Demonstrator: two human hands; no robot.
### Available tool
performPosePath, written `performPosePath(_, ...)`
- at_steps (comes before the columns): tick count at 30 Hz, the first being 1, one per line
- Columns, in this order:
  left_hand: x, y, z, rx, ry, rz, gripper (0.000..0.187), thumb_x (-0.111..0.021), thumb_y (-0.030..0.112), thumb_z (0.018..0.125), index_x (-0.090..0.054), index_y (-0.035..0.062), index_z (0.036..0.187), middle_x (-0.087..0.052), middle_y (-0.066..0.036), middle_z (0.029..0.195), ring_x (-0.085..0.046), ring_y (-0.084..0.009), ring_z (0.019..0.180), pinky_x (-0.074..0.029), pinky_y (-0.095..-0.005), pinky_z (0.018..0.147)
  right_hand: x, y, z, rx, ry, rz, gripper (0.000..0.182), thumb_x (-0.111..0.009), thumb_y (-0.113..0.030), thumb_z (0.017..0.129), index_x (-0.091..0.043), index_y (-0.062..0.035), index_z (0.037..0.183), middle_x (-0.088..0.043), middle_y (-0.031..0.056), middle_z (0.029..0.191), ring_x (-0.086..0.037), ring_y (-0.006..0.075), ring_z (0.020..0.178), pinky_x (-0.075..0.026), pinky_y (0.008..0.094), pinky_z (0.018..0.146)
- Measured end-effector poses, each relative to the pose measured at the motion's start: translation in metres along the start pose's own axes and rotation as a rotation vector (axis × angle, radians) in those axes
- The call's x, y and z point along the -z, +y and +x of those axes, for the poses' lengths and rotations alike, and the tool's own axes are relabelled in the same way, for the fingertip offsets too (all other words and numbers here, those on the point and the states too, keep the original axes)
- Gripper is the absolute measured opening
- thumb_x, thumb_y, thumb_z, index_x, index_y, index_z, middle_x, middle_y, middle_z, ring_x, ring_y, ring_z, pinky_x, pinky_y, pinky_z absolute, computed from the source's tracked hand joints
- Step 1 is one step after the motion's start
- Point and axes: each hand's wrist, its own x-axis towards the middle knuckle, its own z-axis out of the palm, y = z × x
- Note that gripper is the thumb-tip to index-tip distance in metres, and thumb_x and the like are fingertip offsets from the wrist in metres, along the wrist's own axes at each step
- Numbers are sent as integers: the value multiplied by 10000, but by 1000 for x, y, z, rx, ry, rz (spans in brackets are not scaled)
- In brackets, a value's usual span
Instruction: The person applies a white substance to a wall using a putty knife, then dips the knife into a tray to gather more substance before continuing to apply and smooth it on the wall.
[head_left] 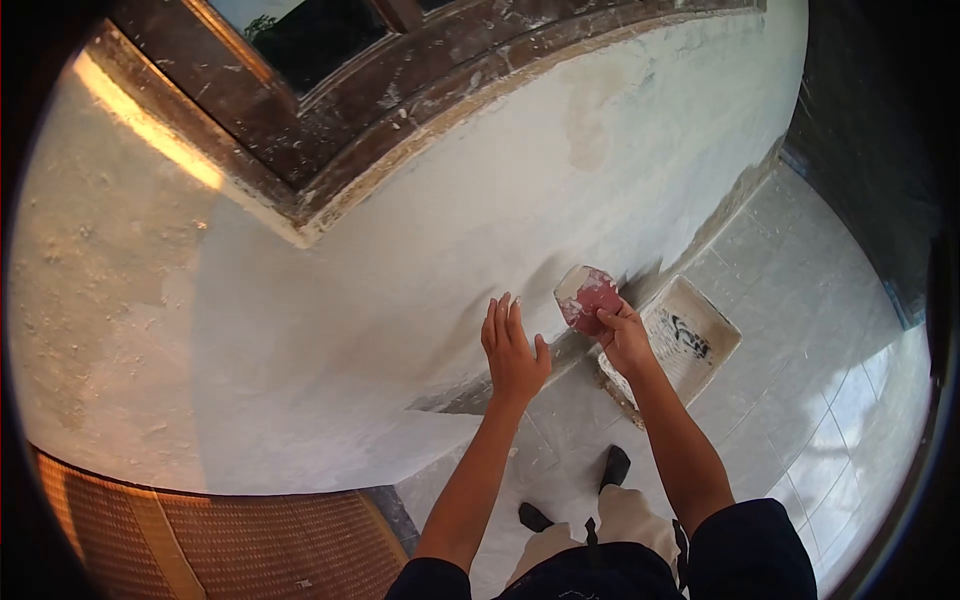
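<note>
My right hand [625, 345] grips a flat, palm-sized red scraper [588, 300] by its lower edge, the thumb lying across its face. Whitish, plaster-like material is smeared over its upper left part. My left hand [516, 352] is held open to the left of it, fingers pointing up and thumb apart, with nothing in it. Both hands are in front of the pale plastered wall [330, 340], and a soft shadow falls on it beside the left fingertips. Below the right hand, a shallow white tray [720, 325] with dark marks inside lies on the floor.
A brown wooden window frame [300, 140], spotted with white, is set into the wall. Grey floor tiles [790, 290] run along the wall's foot. At lower left is a woven brown panel [250, 540]. My feet in dark shoes [615, 466] stand near the tray.
</note>
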Motion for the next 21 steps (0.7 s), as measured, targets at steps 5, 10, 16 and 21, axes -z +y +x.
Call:
performPosePath(5,82,-25,-10,-48,119,114,618,-591,84,793,-402,-40,1368,-371,-227,1472,-291,-411,1402,-232,-539,1135,-90,20,-21,-10,-143,41,292,-470,18,958,-522,46,1244,-619,145,1226,-624,264,1130,-521,418,992)
performPosePath(10,148,-47,-25,-59,218,178,582,-582,85,799,-428,-54,1343,-378,-230,1468,-297,-410,1400,-244,-540,1133,-154,46,-45,-42,-250,27,287,-452,19,967,-515,52,1246,-623,145,1197,-638,251,1099,-546,401,967)
performPosePath(16,219,-58,-28,-120,309,250,609,-590,71,784,-396,-48,1349,-360,-244,1472,-299,-434,1395,-243,-551,1130,-227,52,-70,14,-377,-11,276,-447,22,970,-527,47,1234,-625,143,1190,-639,230,1082,-542,374,956)
performPosePath(21,268,-73,-8,-198,395,317,597,-573,85,802,-404,-31,1362,-353,-245,1488,-300,-433,1404,-250,-567,1131,-288,46,-76,121,-415,-67,264,-453,17,974,-542,27,1222,-634,116,1191,-639,206,1073,-528,359,960)
